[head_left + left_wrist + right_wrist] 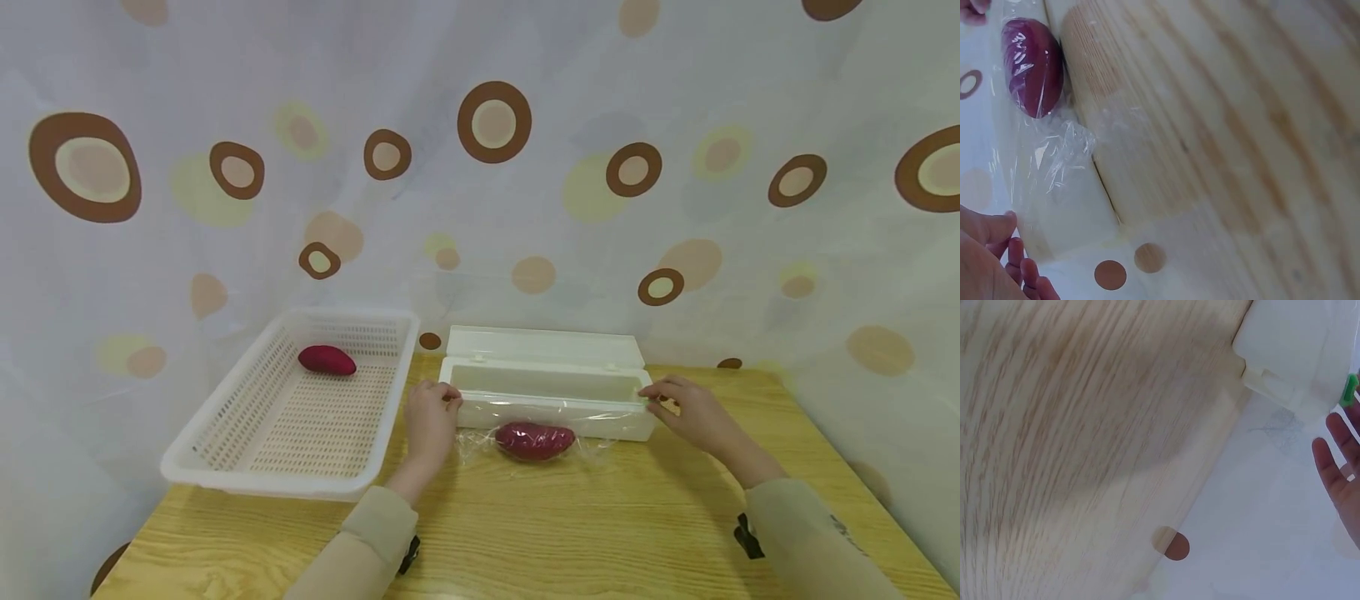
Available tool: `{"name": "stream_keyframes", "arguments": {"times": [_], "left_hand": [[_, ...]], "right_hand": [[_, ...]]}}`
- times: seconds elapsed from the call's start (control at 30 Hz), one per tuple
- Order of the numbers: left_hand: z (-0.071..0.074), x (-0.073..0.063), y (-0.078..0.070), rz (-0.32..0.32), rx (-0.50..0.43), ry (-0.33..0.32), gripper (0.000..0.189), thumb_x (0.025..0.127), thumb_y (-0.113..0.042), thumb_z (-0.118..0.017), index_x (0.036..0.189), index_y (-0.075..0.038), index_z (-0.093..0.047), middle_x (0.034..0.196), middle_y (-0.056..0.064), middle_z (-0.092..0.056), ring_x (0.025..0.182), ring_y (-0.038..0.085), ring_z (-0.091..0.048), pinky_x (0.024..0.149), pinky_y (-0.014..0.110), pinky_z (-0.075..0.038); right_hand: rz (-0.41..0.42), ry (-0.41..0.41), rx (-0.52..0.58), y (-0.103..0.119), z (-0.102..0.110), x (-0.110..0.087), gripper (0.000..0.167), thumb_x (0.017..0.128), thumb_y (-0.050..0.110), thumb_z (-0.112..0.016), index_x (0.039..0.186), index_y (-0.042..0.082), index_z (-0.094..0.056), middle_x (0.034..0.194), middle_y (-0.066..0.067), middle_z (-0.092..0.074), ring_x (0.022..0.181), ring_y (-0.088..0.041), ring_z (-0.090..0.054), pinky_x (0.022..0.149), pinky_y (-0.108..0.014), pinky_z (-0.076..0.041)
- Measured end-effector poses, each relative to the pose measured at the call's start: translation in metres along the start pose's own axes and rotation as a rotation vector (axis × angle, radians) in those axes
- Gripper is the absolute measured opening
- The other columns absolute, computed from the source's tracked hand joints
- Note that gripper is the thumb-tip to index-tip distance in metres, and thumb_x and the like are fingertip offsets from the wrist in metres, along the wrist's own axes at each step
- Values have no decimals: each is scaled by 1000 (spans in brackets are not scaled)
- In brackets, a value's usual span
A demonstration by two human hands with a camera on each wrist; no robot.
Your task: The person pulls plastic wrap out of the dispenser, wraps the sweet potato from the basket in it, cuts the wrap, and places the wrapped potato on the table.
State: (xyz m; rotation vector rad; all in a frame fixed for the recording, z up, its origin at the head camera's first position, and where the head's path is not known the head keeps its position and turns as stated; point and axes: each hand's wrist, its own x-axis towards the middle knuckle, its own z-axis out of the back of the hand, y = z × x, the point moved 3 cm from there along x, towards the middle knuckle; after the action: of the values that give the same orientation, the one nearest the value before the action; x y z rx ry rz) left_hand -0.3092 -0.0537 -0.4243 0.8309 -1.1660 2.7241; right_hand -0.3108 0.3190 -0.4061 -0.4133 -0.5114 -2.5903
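A long white cling film box (555, 417) stands on the table with its lid (547, 346) raised. Clear cling film (1054, 156) hangs over its front and covers a purple sweet potato (534, 441) lying before it. At the box's left end my left hand (433, 417) pinches the film's edge between thumb and forefinger. My right hand (693, 414) is at the opposite end, thumb and forefinger together at the top front corner. There, in the right wrist view, a small green piece (1349, 391) shows between its fingertips and the box; the thumb is hidden.
On the left stands a white slotted plastic basket (270, 482) with another purple sweet potato (327, 360) inside. The wooden table (570, 533) runs back to a patterned curtain (420, 217), close behind the box.
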Motion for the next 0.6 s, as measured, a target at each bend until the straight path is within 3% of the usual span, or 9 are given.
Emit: {"name": "stream_keyframes", "arguments": {"times": [0.2, 0.6], "left_hand": [[2, -2, -2, 3, 2, 21, 7, 76, -6, -77, 75, -7, -70, 78, 6, -62, 80, 26, -56, 75, 41, -45], [2, -7, 0, -50, -2, 48, 7, 76, -6, -76, 75, -7, -69, 79, 6, -66, 79, 26, -58, 77, 42, -46]], "right_hand": [[-6, 0, -37, 5, -9, 1, 21, 80, 23, -75, 99, 15, -69, 107, -8, -63, 100, -32, -56, 82, -51, -48], [36, -99, -22, 6, -14, 1, 18, 73, 10, -79, 88, 16, -69, 97, -2, -64, 92, -25, -57, 77, -45, -50]]}}
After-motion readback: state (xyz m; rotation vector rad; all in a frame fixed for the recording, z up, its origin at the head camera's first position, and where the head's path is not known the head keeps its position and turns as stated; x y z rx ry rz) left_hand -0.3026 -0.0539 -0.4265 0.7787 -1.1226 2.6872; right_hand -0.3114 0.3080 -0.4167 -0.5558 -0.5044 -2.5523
